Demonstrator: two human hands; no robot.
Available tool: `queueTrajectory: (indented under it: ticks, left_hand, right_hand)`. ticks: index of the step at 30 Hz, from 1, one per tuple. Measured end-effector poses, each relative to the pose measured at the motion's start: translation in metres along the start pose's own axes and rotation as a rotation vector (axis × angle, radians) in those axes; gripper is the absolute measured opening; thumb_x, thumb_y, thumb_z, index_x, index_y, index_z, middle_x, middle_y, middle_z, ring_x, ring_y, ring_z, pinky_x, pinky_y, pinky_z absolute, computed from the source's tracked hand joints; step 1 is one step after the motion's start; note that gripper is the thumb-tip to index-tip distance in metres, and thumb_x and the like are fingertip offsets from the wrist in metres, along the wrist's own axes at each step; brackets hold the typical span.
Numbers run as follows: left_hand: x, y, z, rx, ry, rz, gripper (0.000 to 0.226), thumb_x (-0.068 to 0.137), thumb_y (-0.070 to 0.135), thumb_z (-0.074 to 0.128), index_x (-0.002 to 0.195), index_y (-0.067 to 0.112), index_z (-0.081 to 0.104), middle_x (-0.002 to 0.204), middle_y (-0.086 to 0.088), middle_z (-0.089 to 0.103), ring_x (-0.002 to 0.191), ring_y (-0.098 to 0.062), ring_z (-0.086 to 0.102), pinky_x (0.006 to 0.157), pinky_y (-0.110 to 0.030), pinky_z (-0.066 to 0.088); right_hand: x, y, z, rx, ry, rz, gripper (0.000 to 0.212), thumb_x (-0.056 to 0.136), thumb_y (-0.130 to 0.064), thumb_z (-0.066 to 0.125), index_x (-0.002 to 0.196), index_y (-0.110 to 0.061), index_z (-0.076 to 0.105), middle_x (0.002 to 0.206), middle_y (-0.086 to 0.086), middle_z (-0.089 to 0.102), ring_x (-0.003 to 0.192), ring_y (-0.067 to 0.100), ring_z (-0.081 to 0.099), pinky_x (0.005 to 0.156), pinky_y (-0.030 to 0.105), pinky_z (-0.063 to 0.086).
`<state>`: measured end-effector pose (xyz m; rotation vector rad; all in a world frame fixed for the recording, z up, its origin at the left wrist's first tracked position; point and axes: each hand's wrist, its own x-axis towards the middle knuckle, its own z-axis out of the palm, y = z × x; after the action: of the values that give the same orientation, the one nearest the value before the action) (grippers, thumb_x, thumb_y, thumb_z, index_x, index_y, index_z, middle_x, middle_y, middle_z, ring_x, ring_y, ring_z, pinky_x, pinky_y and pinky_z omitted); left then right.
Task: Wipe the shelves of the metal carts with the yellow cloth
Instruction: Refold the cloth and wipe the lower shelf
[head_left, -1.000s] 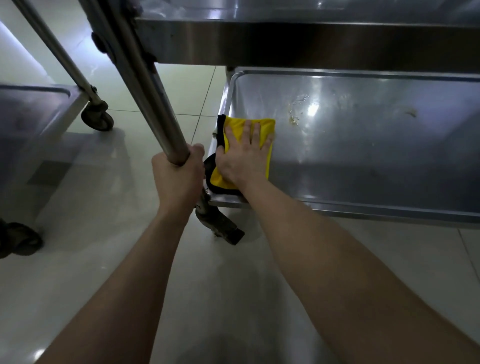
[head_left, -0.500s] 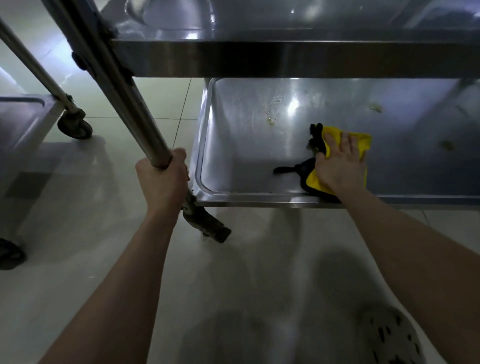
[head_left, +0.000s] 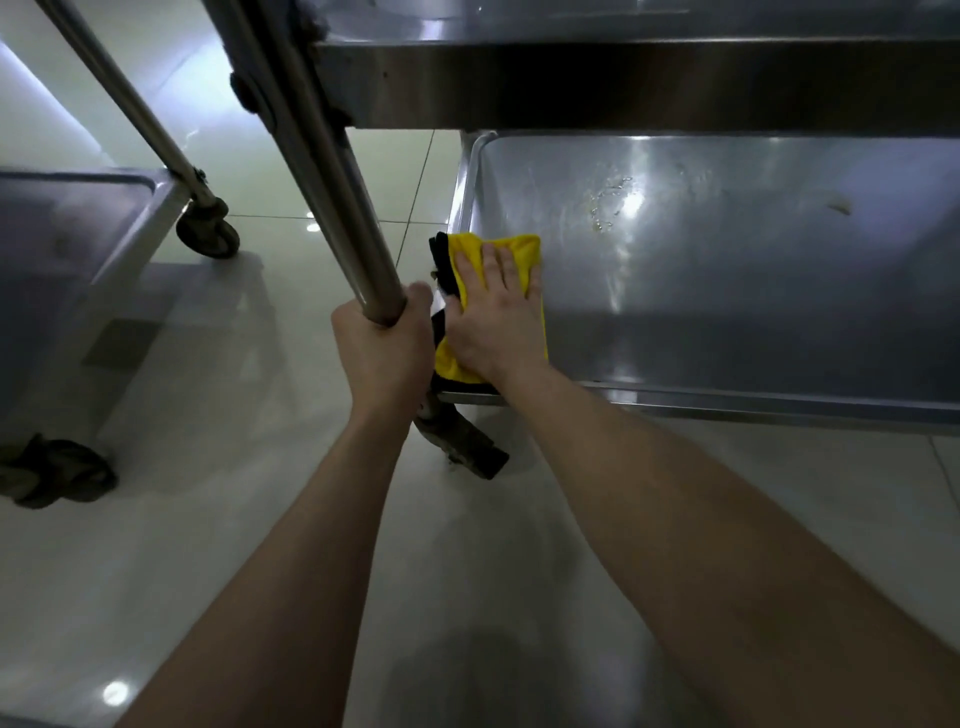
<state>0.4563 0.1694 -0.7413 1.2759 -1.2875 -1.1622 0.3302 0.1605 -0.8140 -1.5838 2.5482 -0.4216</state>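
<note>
At the near-left corner of the lower shelf (head_left: 727, 291) of a metal cart (head_left: 675, 402), a person's right hand (head_left: 493, 322) lies flat on a folded yellow cloth (head_left: 524, 249). The fingers are straight and slightly spread, and the palm presses the fabric onto the steel. A black edge (head_left: 441, 260) of the cloth shows at its left side, hard against the shelf's raised rim. The near end of the cloth reaches the front lip of the shelf.

Just left of it, the left hand (head_left: 382, 353) is wrapped tight around the cart's upright post (head_left: 332, 197), with fingers and thumb curled fully about the tube. The two hands sit side by side, almost touching. Below them a dark caster (head_left: 462, 447) stands on the pale tiled floor (head_left: 208, 519).

Farther along the shelf, to the right and well apart from the cloth, a patch of dried yellowish spots (head_left: 608, 202) catches the light. A pale smear (head_left: 836, 205) lies beyond that, toward the far right. The upper shelf (head_left: 623, 78) overhangs the far part of the lower one as a broad steel band.

At the left stands a second cart (head_left: 78, 244), its shelf dull and shadowed. One of its wheels (head_left: 208, 234) is at the far corner, and a darker one (head_left: 52, 473) is at the near left edge of the view.
</note>
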Motion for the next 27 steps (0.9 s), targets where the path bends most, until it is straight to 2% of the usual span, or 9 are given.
queueTrajectory:
  ticks: [6,10,13,16,18,19,21,24,27]
  left_hand:
    - [0.003,-0.001,-0.003,0.032,-0.019,-0.025,0.022,0.080,0.026,0.070,0.064,0.017,0.058,0.061,-0.010,0.050,0.053,-0.021,0.054,0.051,-0.033,0.046]
    - [0.005,-0.004,-0.005,0.030,-0.024,-0.017,0.017,0.078,0.028,0.070,0.069,0.017,0.059,0.062,-0.011,0.055,0.052,-0.021,0.056,0.050,-0.032,0.049]
    - [0.006,-0.006,-0.002,0.046,-0.019,-0.012,0.028,0.078,0.036,0.069,0.076,0.008,0.064,0.063,-0.009,0.060,0.052,-0.017,0.059,0.052,-0.031,0.050]
    - [-0.009,-0.014,-0.001,0.113,0.173,0.044,0.046,0.084,0.046,0.074,0.104,0.008,0.058,0.089,0.002,0.063,0.071,-0.005,0.060,0.073,-0.024,0.052]
    - [-0.045,-0.028,0.002,0.198,0.379,0.150,0.054,0.087,0.043,0.078,0.115,0.008,0.049,0.108,-0.001,0.051,0.091,-0.011,0.051,0.087,-0.023,0.047]
    - [-0.070,-0.038,0.007,0.260,0.393,0.226,0.051,0.089,0.042,0.078,0.116,0.008,0.049,0.111,-0.002,0.047,0.096,-0.015,0.049,0.091,-0.030,0.048]
    - [-0.113,-0.059,0.029,0.408,0.170,0.396,0.042,0.099,0.041,0.070,0.119,0.009,0.053,0.114,-0.004,0.050,0.104,-0.027,0.054,0.093,-0.047,0.050]
    - [-0.124,-0.072,0.081,0.587,-0.165,0.554,0.044,0.110,0.042,0.052,0.131,0.004,0.058,0.127,-0.015,0.059,0.122,-0.039,0.056,0.108,-0.058,0.046]
    - [-0.091,-0.069,0.120,0.802,-0.263,0.471,0.066,0.112,0.046,0.029,0.162,0.004,0.037,0.169,-0.018,0.039,0.163,-0.033,0.024,0.134,-0.054,0.015]
  right_hand:
    - [-0.034,0.086,-0.024,-0.008,0.023,0.073,0.066,0.106,-0.044,0.038,0.169,-0.035,0.021,0.179,0.001,0.011,0.165,0.022,0.006,0.132,0.056,0.003]
    - [-0.067,0.191,-0.059,0.003,0.023,0.292,0.067,0.107,-0.045,0.040,0.170,-0.038,0.018,0.180,-0.002,0.008,0.165,0.019,0.003,0.132,0.054,0.004]
    - [-0.087,0.236,-0.075,-0.009,0.017,0.404,0.067,0.108,-0.049,0.039,0.170,-0.038,0.015,0.180,-0.001,0.006,0.165,0.020,0.000,0.132,0.056,0.001]
    - [-0.089,0.233,-0.077,-0.013,-0.020,0.408,0.068,0.108,-0.052,0.035,0.170,-0.038,0.012,0.180,0.001,0.002,0.166,0.023,-0.002,0.131,0.058,0.000]
    - [-0.090,0.228,-0.075,-0.024,0.002,0.408,0.068,0.108,-0.053,0.034,0.170,-0.037,0.011,0.180,0.002,0.002,0.165,0.023,-0.003,0.131,0.059,-0.001]
    - [-0.090,0.226,-0.075,-0.031,0.014,0.405,0.068,0.108,-0.053,0.034,0.170,-0.036,0.012,0.180,0.002,0.002,0.165,0.024,-0.003,0.131,0.059,-0.001]
    - [-0.091,0.226,-0.074,-0.039,0.017,0.389,0.068,0.108,-0.053,0.033,0.171,-0.035,0.012,0.180,0.003,0.003,0.165,0.025,-0.002,0.130,0.060,-0.001]
    - [-0.092,0.226,-0.071,-0.058,0.051,0.373,0.068,0.108,-0.051,0.033,0.171,-0.032,0.014,0.179,0.006,0.006,0.165,0.027,0.000,0.130,0.060,-0.002]
    - [-0.093,0.231,-0.070,-0.071,0.073,0.330,0.068,0.108,-0.051,0.034,0.171,-0.031,0.016,0.179,0.008,0.007,0.165,0.029,0.000,0.130,0.061,-0.002]
